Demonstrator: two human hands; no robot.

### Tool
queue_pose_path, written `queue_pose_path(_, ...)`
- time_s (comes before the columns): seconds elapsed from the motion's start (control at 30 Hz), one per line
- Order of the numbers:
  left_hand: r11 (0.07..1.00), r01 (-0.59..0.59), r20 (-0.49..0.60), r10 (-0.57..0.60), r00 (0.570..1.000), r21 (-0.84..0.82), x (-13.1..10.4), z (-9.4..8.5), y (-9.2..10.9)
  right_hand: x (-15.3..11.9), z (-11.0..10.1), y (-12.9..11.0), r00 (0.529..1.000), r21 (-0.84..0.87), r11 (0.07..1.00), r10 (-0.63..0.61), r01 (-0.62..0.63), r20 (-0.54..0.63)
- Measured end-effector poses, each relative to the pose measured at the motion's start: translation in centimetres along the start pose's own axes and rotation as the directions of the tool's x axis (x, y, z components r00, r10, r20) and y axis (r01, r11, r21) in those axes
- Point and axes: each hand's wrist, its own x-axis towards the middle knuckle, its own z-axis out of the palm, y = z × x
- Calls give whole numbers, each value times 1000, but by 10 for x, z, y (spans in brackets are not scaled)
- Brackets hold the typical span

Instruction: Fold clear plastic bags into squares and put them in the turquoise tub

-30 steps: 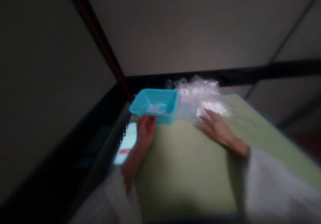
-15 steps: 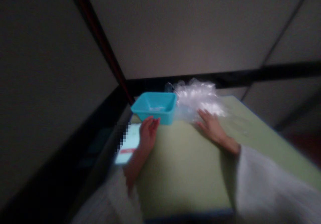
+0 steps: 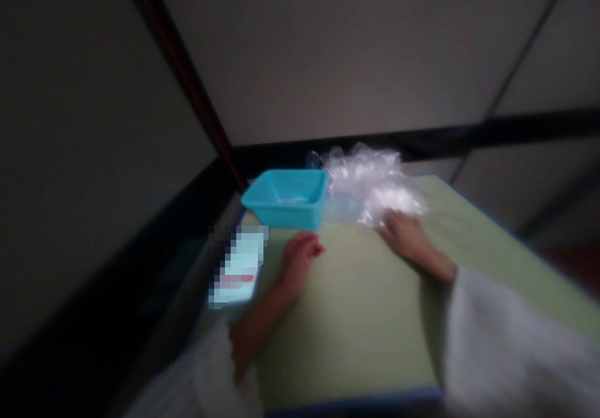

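Observation:
My left hand (image 3: 300, 260) is over the green tabletop (image 3: 360, 318), just in front of the turquoise plastic basin (image 3: 295, 217). Its fingers are curled together; whether anything small sits in them is too blurred to make out. My right hand (image 3: 407, 238) reaches to the near edge of a heap of clear, shiny plastic pieces (image 3: 370, 180). The fingers there are stretched forward against the heap, and their tips are blurred. Inside the basin, a pale clear piece shows faintly at the bottom.
A lit phone-like screen (image 3: 241, 265), partly pixelated, lies at the table's left edge. Behind the table stands a grey wall (image 3: 337, 62) with a dark band along its foot. A blue edge trims the table.
My left hand has moved right and nearer to me, away from the basin's front, its fingers curling in. My right hand has shifted slightly right, its spread fingers drawing closer together at the plastic heap.

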Motion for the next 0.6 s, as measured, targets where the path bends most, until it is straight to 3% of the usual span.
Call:
queue_pose_path(0.23,976,-65,112,42,993,208,-2,0,-6,-24,-15,-20,996,-36,998,-48,51,69)
queue_pose_path(0.4,924,-196,148,155,977,329,-2,2,-5,-55,-26,-59,975,-54,977,-199,205,95)
queue_pose_path(0.5,871,-297,141,262,955,391,-5,3,-1,-72,-42,-89,911,121,916,-395,382,119)
queue_pose_path(0.6,804,-381,156,349,924,456,-11,6,3,-83,-63,-111,787,412,762,-599,501,151)
